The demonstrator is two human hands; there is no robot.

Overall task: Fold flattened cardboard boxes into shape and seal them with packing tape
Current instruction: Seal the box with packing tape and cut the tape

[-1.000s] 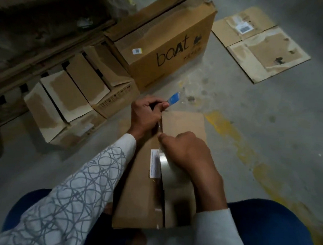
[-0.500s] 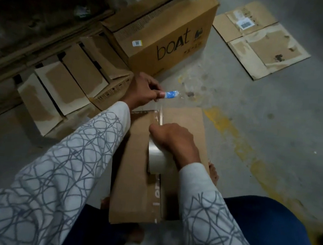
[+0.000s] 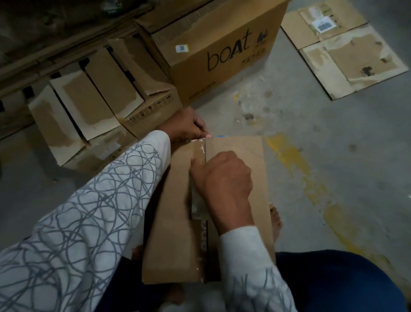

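Gripping a packing tape roll [image 3: 199,204] on the centre seam of the cardboard box [image 3: 239,153], which lies on the floor [image 3: 323,140] between the person's knees, the right hand [image 3: 224,179] curls its fingers round it, while the left hand [image 3: 184,127] pinches a small blue tool [image 3: 222,135] with curled fingers at the box's far edge.

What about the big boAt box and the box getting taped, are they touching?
Apart. The head view shows bare grey floor between the boAt box and the far edge of the box getting taped.
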